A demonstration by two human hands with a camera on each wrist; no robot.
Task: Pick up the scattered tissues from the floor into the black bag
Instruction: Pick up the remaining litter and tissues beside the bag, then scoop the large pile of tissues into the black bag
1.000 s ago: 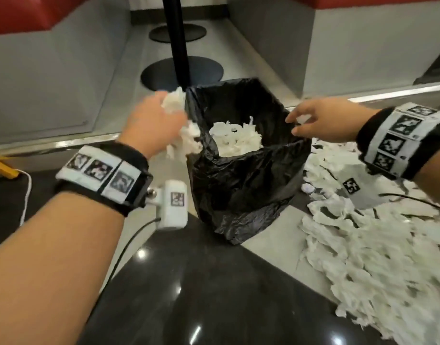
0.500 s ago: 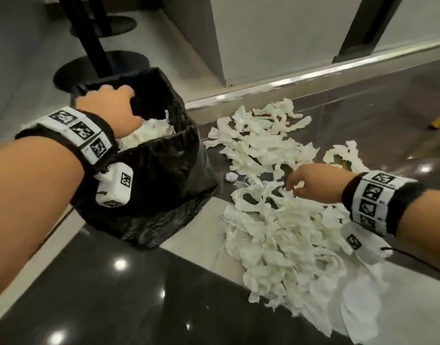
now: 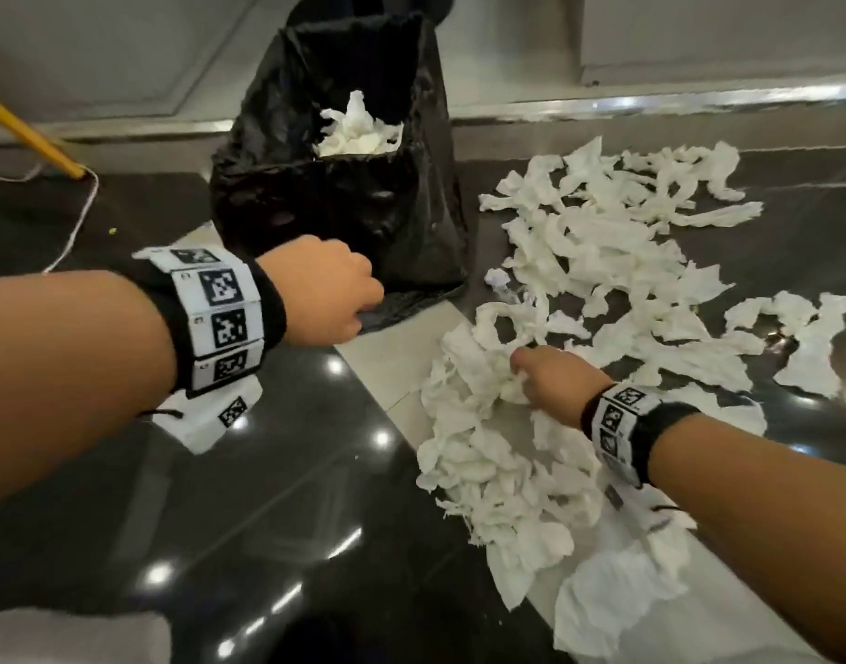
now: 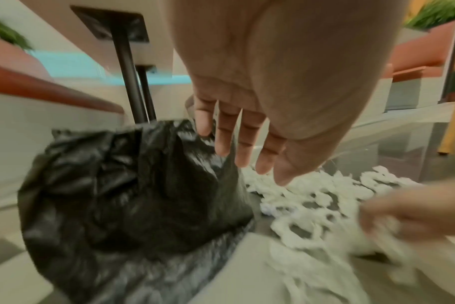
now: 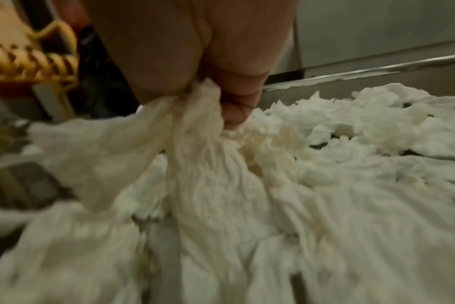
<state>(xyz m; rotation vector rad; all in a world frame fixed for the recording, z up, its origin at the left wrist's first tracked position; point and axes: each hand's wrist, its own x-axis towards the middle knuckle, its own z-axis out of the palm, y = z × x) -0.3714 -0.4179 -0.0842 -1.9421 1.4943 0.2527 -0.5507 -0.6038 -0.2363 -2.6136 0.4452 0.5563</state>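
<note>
The black bag [image 3: 344,208] stands open on the floor, with white tissues [image 3: 358,131] piled inside it. Scattered tissues [image 3: 603,251] cover the floor to its right. My left hand [image 3: 325,289] hovers in front of the bag's lower side. In the left wrist view this hand [image 4: 237,154] holds nothing, its fingers straight beside the bag [image 4: 130,185]. My right hand [image 3: 531,376] is down in the near part of the pile. Its fingers [image 5: 237,111] grip a bunch of tissues [image 5: 195,131] that still trails onto the floor.
A yellow stick [image 3: 28,131] and a white cord [image 3: 76,222] lie at the far left. A metal floor strip [image 3: 651,100] runs behind the bag and the pile. Black table posts [image 4: 129,82] stand behind the bag. Glossy dark floor [image 3: 291,519] stretches towards me.
My left hand has let go of its tissues into the bag and come out, down in front of it. My right hand has moved from the bag's rim to the pile and grasped a bunch.
</note>
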